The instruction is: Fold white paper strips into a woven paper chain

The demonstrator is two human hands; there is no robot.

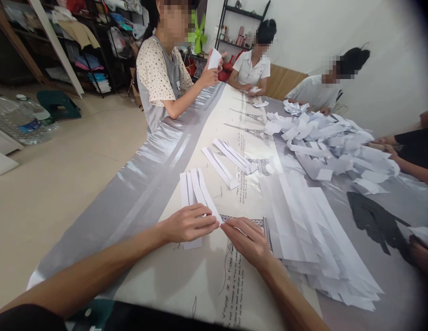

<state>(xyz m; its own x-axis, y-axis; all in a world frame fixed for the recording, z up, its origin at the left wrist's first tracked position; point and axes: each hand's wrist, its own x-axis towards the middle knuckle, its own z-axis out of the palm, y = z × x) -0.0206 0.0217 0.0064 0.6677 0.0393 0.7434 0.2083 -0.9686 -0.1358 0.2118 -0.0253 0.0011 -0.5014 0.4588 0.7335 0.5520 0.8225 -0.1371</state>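
Note:
Several long folded white paper strips [195, 188] lie side by side on the table in front of me. My left hand [188, 224] rests on their near ends, fingers together and pressing down on a strip. My right hand [246, 239] lies beside it, its fingertips meeting the left hand's at the strip's edge, fingers pressed together. To the right sits a thick fanned stack of white paper sheets [314, 234].
The table wears a shiny cloth [138, 193] printed with towers. More folded strips [231, 158] lie further up. A heap of folded paper pieces [324, 142] fills the far right. Several other people sit around; one at the left holds a paper [214, 59].

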